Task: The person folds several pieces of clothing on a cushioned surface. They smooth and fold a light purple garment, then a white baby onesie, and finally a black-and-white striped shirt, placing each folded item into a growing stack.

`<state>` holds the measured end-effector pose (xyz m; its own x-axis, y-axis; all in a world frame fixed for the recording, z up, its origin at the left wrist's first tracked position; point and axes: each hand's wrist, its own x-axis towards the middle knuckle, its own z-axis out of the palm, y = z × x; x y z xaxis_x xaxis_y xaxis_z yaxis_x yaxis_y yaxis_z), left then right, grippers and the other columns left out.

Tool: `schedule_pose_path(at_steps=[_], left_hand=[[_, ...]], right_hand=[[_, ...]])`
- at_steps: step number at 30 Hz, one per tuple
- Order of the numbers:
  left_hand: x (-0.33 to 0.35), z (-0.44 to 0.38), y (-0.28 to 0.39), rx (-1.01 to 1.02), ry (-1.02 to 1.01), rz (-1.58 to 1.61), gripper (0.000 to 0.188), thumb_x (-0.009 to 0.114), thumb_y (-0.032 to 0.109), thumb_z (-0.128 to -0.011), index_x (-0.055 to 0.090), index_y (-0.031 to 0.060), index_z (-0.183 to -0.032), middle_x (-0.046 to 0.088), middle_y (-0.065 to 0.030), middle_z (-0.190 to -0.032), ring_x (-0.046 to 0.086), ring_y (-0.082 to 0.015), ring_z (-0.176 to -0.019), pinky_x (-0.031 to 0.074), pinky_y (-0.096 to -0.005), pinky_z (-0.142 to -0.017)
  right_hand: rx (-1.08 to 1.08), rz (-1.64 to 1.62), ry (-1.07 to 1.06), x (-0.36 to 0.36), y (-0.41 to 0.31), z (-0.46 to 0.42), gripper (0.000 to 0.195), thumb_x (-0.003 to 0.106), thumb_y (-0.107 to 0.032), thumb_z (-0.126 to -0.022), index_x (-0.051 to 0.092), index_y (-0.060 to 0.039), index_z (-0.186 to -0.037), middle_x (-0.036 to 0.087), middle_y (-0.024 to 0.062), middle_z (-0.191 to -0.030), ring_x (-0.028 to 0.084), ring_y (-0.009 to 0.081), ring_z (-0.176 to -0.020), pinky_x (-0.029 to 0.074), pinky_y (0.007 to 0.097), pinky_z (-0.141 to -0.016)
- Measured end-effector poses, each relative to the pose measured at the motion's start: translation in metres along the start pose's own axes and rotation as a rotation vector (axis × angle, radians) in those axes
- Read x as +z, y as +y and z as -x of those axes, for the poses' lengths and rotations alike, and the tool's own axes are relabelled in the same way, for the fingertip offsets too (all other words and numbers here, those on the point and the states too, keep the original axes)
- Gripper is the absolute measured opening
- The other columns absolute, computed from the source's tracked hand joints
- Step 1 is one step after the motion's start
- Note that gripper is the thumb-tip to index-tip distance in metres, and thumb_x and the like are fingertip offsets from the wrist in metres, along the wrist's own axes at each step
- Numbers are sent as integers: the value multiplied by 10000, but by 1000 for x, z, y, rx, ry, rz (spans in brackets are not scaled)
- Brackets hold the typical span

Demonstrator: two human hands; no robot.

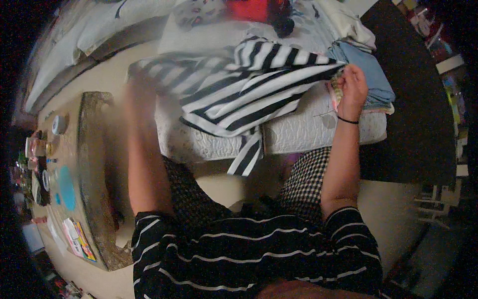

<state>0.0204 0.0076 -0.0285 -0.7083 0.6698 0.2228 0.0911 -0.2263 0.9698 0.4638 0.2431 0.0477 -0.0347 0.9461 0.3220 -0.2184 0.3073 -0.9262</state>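
A black-and-white striped knit garment (246,97) lies bunched and partly stretched across a white quilted mattress (298,134). One striped strip hangs down over the mattress's front edge. At the garment's right end, my right hand (351,84) pinches a corner between thumb and fingers; a dark band circles that wrist. My left hand (143,80) is at the garment's left end, badly blurred along with the cloth there. Its fingers cannot be made out.
Folded blue cloth (362,71) is stacked right of my right hand, with cream fabric (349,22) beyond. Red cloth (248,9) lies at the back. A low table (89,179) on the left bears a turquoise disc (66,188) and a colourful printed item (79,239). A dark surface (407,112) borders the right.
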Motion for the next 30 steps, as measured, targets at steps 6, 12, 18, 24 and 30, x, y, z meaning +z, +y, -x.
schedule_pose_path(at_steps=[6, 12, 18, 24, 30], left_hand=[[4, -3, -28, -210, 128, 728, 387, 560, 133, -948, 442, 91, -1314, 526, -83, -1313, 495, -264, -1163, 445, -412, -963], [26, 11, -28, -78, 51, 39, 420, 606, 136, -919, 474, 109, -1317, 565, -57, -1251, 564, -213, -1067, 454, -337, -930], [76, 98, 34, 154, -781, -388, 378, 679, 133, -829, 595, 69, -1193, 576, -113, -1243, 529, -252, -1178, 455, -379, -951], [99, 137, 16, 429, -324, -741, 521, 662, 21, -694, 590, 109, -1203, 574, -170, -1144, 530, -375, -1082, 450, -433, -919], [88, 154, 17, 372, -120, -435, 427, 548, -31, -777, 578, 80, -1188, 607, -143, -1156, 573, -330, -1091, 456, -390, -917]], right_hand=[[-92, 124, 152, -25, 31, 10, 130, 604, -115, -927, 570, -57, -1038, 656, 65, -890, 594, 117, -709, 464, 230, -619], [-26, 452, -565, 7, 37, 74, 164, 652, -84, -878, 635, -47, -1037, 652, 11, -995, 599, 103, -895, 487, 262, -810], [-463, 756, -740, 7, 49, 102, 295, 638, -26, -777, 649, -57, -1070, 635, 131, -1162, 594, 310, -1112, 454, 392, -968], [3, 191, -407, 13, 19, 121, 159, 580, -36, -852, 637, -24, -1000, 643, 39, -861, 602, 132, -829, 470, 264, -773], [-98, 462, -577, -14, -19, 182, 163, 684, -21, -776, 612, -36, -921, 622, 48, -803, 592, 142, -732, 477, 283, -686]])
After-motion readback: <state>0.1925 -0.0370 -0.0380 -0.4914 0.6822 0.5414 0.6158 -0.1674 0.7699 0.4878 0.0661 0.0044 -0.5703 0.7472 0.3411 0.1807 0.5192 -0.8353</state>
